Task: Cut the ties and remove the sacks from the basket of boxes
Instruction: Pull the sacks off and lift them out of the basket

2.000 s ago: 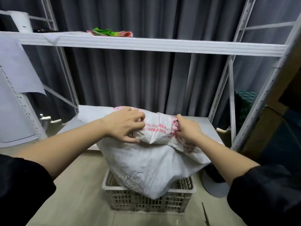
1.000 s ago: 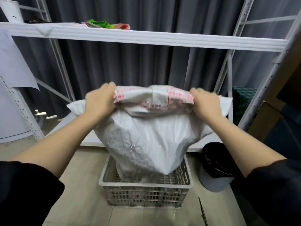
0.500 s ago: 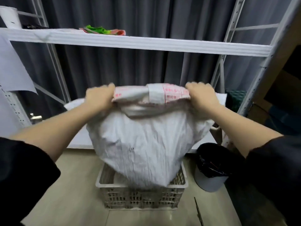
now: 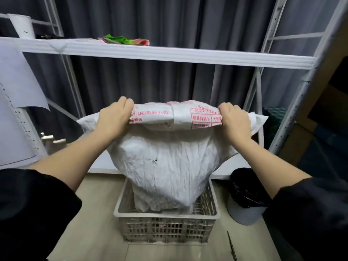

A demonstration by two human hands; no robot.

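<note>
A white woven sack [image 4: 165, 166] with red print hangs upright over the pale plastic basket [image 4: 165, 228] on the floor. Its rolled top edge is held up at chest height. My left hand [image 4: 114, 119] grips the left end of that roll and my right hand [image 4: 233, 121] grips the right end. The sack's lower end still dips inside the basket, hiding what lies in it. No ties or boxes can be seen.
A white metal rack surrounds the spot, with a shelf [image 4: 169, 53] overhead and a low shelf behind the sack. A bin with a black liner [image 4: 244, 196] stands right of the basket. Scissors [image 4: 231, 245] lie on the floor at the front right.
Both hands have moved from bunching the sack's top low over the basket to its two ends and lifted it, so the sack now hangs stretched and mostly out of the basket.
</note>
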